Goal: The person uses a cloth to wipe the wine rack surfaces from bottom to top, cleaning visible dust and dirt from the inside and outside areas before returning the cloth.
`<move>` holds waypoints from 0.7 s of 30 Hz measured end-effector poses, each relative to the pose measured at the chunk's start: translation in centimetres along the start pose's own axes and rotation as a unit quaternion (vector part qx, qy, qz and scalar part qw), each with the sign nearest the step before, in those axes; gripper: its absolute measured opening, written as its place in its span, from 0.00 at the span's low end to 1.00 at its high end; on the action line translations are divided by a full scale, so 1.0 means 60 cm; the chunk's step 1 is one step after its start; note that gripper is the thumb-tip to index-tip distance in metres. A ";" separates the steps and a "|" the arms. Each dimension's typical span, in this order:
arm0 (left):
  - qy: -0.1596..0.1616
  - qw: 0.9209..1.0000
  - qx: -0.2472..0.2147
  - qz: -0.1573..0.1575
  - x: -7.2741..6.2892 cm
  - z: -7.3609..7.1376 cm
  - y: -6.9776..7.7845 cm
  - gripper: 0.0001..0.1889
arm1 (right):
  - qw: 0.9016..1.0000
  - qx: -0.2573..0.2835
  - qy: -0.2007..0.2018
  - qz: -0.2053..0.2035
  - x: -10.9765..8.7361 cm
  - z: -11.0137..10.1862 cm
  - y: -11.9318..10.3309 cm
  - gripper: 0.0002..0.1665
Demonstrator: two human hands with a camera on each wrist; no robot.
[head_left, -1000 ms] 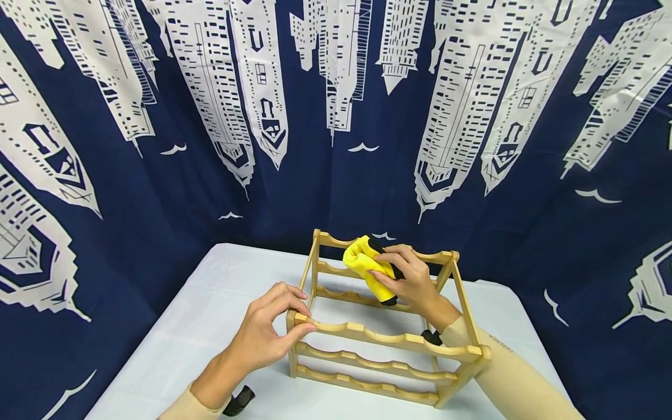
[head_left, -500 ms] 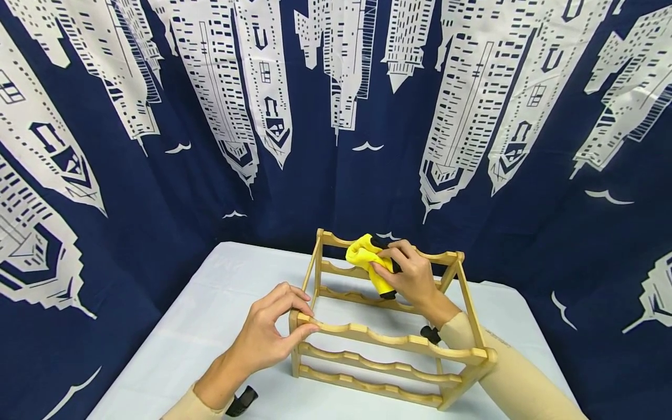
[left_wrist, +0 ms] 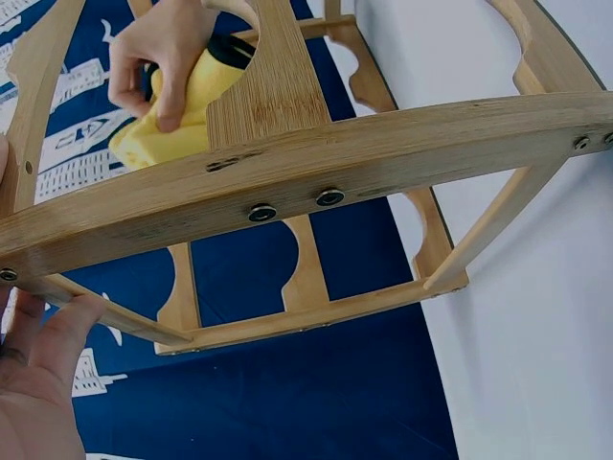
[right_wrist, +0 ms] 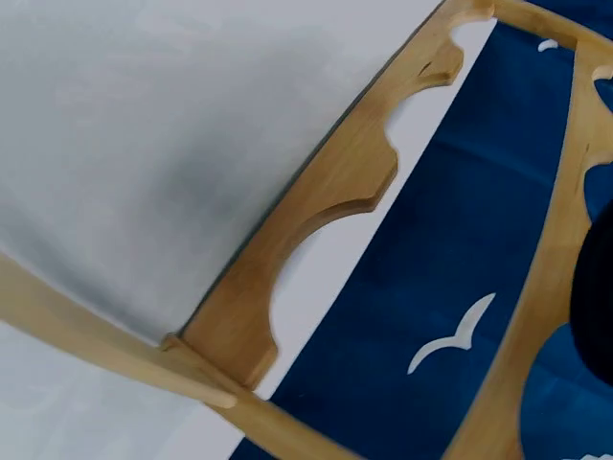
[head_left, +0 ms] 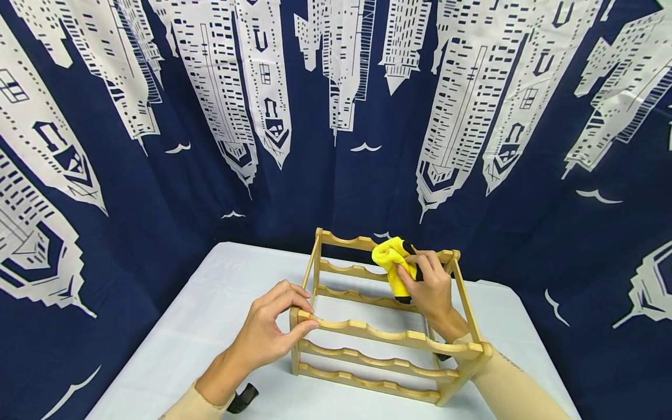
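A pale wooden wine rack with scalloped rails stands upright on the table. My left hand grips its near left top corner, thumb in front and fingers over the side. At the far top rail, my right hand pinches a bunched yellow cloth with black edging. That cloth covers part of the rail, toward its right end. In the left wrist view the yellow cloth shows behind the rack's side bar. Only a dark edge, probably of the cloth, enters the right wrist view, beside a scalloped rail.
A white cloth covers the table. Behind it hangs a dark blue curtain printed with white buildings and birds. My right forearm passes through the rack's right side, close to its side bars.
My right hand has moved to the right along the far top rail, carrying the yellow cloth. The left hand keeps its hold on the rack's corner.
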State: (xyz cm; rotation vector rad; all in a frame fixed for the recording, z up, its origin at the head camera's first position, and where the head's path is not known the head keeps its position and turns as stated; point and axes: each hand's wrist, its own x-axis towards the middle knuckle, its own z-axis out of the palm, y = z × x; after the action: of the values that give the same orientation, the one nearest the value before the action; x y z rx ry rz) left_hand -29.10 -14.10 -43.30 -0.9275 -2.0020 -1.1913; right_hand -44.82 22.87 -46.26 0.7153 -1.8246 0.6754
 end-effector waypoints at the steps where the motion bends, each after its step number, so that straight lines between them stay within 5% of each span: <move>1: 0.000 1.000 0.001 -0.001 0.000 -0.001 0.000 0.20 | 1.000 -0.005 0.003 0.003 -0.003 -0.001 0.000 0.18; 12: 0.003 1.000 0.011 0.003 0.003 0.004 0.001 0.20 | 0.999 -0.007 0.035 0.020 -0.034 -0.022 0.015 0.17; 17: 0.008 1.000 0.010 0.004 0.002 0.005 0.001 0.19 | 0.999 0.049 0.024 -0.003 -0.048 -0.029 0.028 0.15; 21: 0.022 1.000 0.013 0.011 -0.005 0.004 0.000 0.19 | 0.995 0.090 -0.012 -0.034 -0.060 -0.034 0.030 0.26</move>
State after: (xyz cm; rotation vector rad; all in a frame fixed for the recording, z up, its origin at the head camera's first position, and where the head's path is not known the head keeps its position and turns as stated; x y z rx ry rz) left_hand -28.98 -13.96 -43.61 -0.9004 -1.9632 -1.1613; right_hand -43.83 26.15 -49.17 0.9030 -1.7685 0.7957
